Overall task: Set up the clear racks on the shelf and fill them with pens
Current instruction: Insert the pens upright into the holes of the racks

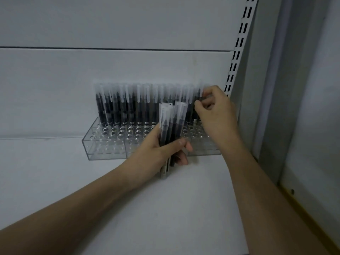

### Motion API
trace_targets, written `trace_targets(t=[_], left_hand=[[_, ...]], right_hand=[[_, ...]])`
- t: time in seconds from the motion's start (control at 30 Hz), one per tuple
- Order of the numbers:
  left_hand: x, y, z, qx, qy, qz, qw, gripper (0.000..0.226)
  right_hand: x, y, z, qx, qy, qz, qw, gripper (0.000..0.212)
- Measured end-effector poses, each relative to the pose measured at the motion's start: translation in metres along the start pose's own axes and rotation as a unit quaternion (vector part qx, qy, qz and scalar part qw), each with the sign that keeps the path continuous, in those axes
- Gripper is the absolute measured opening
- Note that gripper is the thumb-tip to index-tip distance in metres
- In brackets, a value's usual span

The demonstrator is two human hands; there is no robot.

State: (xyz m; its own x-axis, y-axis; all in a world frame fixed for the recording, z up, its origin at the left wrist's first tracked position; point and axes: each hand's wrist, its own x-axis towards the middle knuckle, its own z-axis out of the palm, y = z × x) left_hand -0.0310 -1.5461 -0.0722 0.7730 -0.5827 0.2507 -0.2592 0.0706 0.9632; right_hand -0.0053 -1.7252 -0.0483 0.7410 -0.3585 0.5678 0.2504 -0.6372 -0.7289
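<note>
- Head view, looking down onto a white shelf (184,208) with a white back panel (110,70) behind it.
- No brand, label or writing readable anywhere; picture soft and dim.
- Clear racks (106,142) seated at the back of the shelf, against the back panel. Dividing walls visible, apparently two or three units side by side; exact number unclear.
- Rack tops drilled with rows of round holes; front rows open, back row filled.
- Standing pens (128,105) in the back row: roughly fifteen to twenty, too blurred and overlapped for a firm count. All upright, long axis vertical, pale translucent caps up, dark barrels down in the holes.
- Left hand (165,150) closed around a bundle of pens (172,124), about five or six, count uncertain. Bundle upright with a slight lean, caps up, lower ends poking out below the fist. Held in front of the rack's middle, above the shelf.
- Right hand (215,109) at the right end of the back row, thumb and forefinger pinching one pen (201,92) near its cap. That pen upright, cap up; lower end hidden behind the hand and bundle, so seated or not cannot be told.
- Slotted metal upright (239,41) running up the right side, wall beyond it.
</note>
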Motion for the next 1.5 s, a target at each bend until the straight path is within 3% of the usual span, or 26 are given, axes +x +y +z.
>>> trace_targets(t=[0.13,0.27,0.37,0.43,0.5,0.6,0.73,0.97,1.2,1.27,1.37,1.5], left_hand=[[0.001,0.002,-0.003,-0.078,0.064,0.005,0.995,0.020],[0.001,0.007,-0.007,-0.160,0.066,0.002,0.985,0.022],[0.000,0.008,-0.009,-0.167,0.059,-0.010,0.984,0.026],[-0.001,0.009,-0.010,-0.155,0.056,-0.013,0.986,0.026],[-0.002,0.009,-0.010,-0.135,0.058,-0.019,0.989,0.025],[-0.001,0.010,-0.011,-0.109,0.062,-0.021,0.992,0.027],[-0.001,0.010,-0.012,-0.108,0.069,-0.016,0.992,0.028],[-0.002,0.010,-0.011,-0.107,0.048,-0.032,0.993,0.021],[-0.001,0.012,-0.012,-0.113,0.065,-0.024,0.991,0.020],[-0.001,0.011,-0.011,-0.113,0.065,-0.032,0.991,0.022],[-0.002,0.009,-0.009,-0.117,0.064,-0.038,0.990,0.023],[0.000,0.008,-0.011,-0.107,0.086,-0.042,0.990,0.024]], right_hand=[[-0.004,0.000,-0.003,-0.031,-0.029,0.024,0.999,0.012],[-0.008,0.000,-0.005,-0.053,-0.036,0.033,0.997,0.014],[-0.011,-0.006,-0.010,-0.035,0.035,0.010,0.999,0.014],[-0.013,-0.015,-0.013,0.049,0.064,-0.005,0.997,0.010],[-0.017,-0.026,-0.013,0.154,-0.011,0.000,0.988,0.009],[-0.024,-0.036,-0.009,0.222,-0.161,0.020,0.961,0.012],[-0.028,-0.037,-0.005,0.281,-0.227,0.059,0.930,0.017],[-0.020,-0.032,-0.007,0.300,-0.117,0.072,0.944,0.023],[-0.021,-0.030,-0.008,0.352,-0.165,0.074,0.918,0.016],[-0.018,-0.028,-0.008,0.359,-0.122,0.076,0.922,0.017],[-0.011,-0.025,-0.015,0.384,0.005,0.077,0.920,0.017],[-0.009,-0.021,-0.021,0.289,0.136,0.033,0.947,0.021]])
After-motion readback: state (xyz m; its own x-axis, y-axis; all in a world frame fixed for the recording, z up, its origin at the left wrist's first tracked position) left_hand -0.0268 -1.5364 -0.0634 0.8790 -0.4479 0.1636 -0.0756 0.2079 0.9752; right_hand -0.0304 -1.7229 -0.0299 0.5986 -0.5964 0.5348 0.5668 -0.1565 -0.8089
